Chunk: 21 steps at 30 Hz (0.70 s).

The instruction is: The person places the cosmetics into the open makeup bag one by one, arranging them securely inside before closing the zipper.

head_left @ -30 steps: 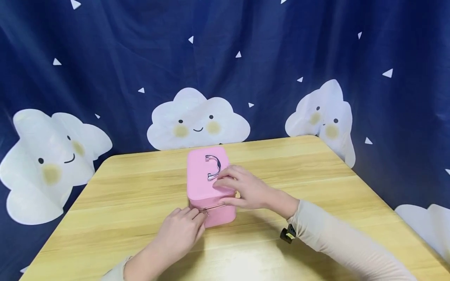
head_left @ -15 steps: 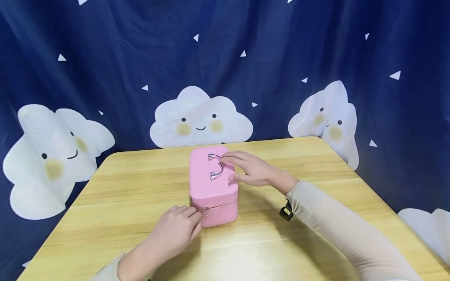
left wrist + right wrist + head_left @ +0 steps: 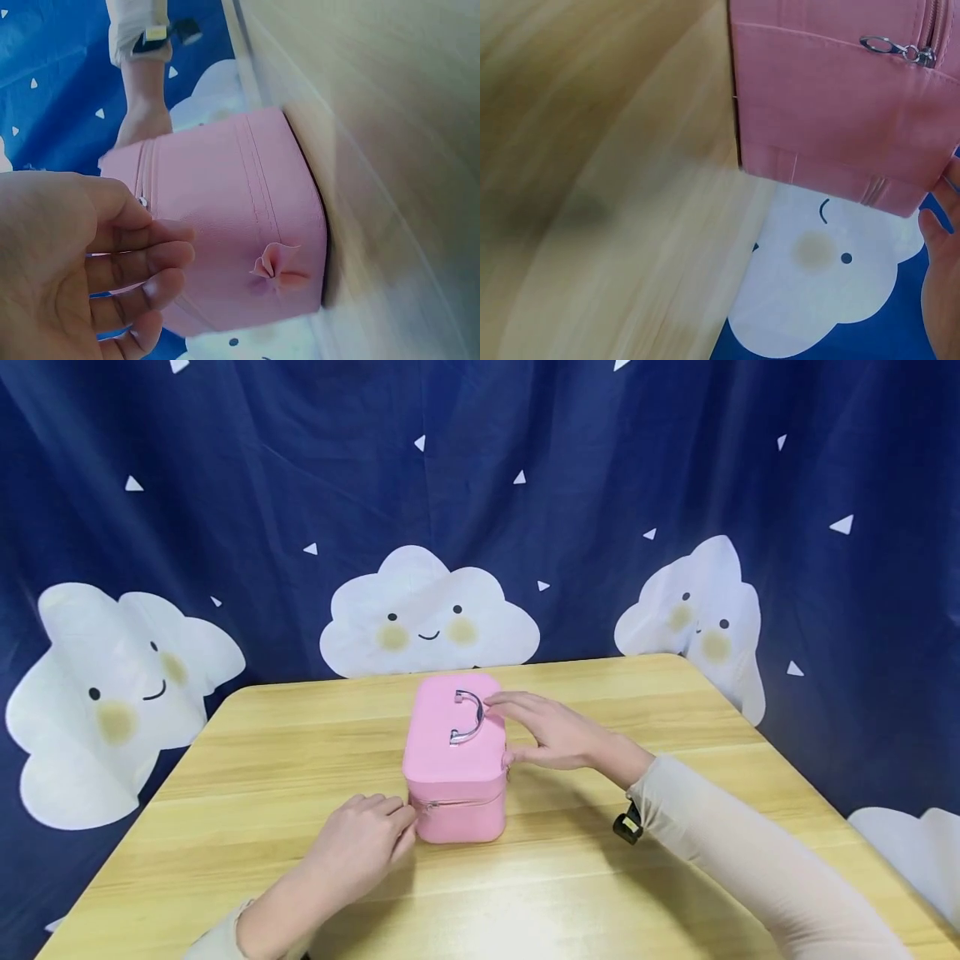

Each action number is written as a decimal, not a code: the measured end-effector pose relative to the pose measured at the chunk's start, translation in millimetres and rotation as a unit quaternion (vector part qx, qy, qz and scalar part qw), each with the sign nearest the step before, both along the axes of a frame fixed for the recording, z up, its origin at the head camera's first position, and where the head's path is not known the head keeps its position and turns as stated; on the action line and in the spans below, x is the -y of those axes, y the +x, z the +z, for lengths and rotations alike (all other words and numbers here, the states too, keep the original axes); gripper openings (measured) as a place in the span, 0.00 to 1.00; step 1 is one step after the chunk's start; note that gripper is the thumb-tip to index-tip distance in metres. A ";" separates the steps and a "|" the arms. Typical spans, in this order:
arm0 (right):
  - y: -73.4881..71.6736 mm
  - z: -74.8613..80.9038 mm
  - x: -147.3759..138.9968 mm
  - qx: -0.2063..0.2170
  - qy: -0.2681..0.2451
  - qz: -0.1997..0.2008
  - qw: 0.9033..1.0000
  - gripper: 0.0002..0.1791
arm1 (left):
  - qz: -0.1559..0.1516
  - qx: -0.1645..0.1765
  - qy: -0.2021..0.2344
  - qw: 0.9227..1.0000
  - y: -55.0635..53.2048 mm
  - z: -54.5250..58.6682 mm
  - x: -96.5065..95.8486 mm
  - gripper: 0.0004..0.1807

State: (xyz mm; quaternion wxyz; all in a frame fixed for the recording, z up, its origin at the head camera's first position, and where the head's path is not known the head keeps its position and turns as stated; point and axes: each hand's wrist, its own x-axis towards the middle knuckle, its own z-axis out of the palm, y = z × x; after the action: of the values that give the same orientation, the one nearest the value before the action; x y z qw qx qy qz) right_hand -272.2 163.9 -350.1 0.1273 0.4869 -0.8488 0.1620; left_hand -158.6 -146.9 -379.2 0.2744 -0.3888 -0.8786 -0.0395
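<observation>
A pink zippered vanity case [image 3: 453,760] stands upright on the table, its lid lowered and a silver handle [image 3: 472,718] on top. My left hand [image 3: 360,847] is at its near left corner, fingers loosely bent beside a zipper pull [image 3: 430,807]. In the left wrist view nothing shows between those fingers, and a pink bow [image 3: 277,268] decorates the case wall. My right hand [image 3: 558,731] reaches over the right side, fingertips at the handle and thumb by the lid's edge. Another zipper pull [image 3: 889,46] hangs in the right wrist view.
The case rests on a light wood-grain table [image 3: 300,752] with rounded far corners. Behind it hangs a dark blue curtain [image 3: 480,468] printed with white clouds and triangles. A small black device [image 3: 628,824] is worn at the right wrist.
The case has turned slightly, its far end swinging right. My right hand has gone from the near right corner to beside the handle. My left hand has drawn back a little to the left.
</observation>
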 end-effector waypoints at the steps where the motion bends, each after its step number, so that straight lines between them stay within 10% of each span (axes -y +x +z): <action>1: 2.0 -0.7 -1.5 -0.003 -0.002 0.004 1.000 0.49 | 0.004 -0.001 -0.001 1.000 -1.0 -0.2 1.3 0.08; 21: 29.5 -13.8 -7.7 -0.146 -0.045 -0.039 0.988 0.30 | 0.040 0.024 0.029 0.998 -26.0 3.7 20.2 0.11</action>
State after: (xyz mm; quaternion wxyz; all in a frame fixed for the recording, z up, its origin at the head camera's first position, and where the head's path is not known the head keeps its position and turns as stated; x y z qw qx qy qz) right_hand -242.7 171.6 -363.9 0.2773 0.4660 -0.8313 0.1221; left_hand -184.5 -167.0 -375.5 0.2659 -0.3441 -0.8983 -0.0628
